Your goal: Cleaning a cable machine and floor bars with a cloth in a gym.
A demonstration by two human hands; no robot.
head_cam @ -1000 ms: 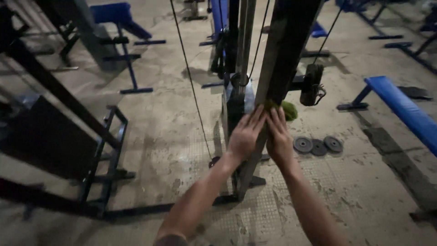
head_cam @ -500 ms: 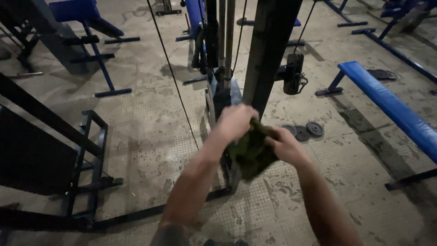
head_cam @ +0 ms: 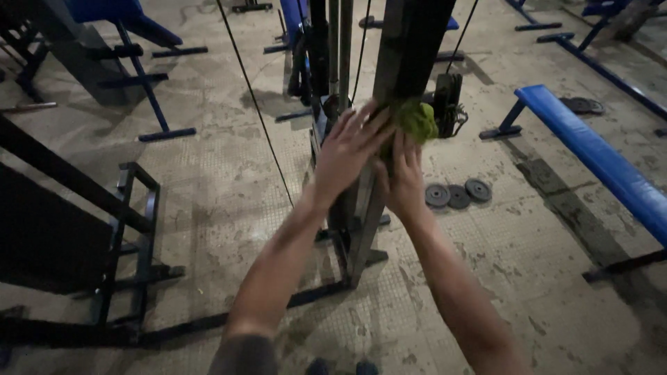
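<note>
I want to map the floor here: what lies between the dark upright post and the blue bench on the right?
In the head view, three round weight plates lie on the floor between the dark post and the blue bench.

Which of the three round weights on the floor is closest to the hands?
The leftmost weight plate. It lies nearest the right hand, just beside the wrist, while the middle one and the right one sit farther off toward the blue bench.

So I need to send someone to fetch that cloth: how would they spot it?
Find the tall dark upright post of the cable machine in the middle of the gym floor. Both hands press against it, and the cloth sits bunched above the right hand. It is the only green, soft thing among the dark metal and blue benches.
</note>
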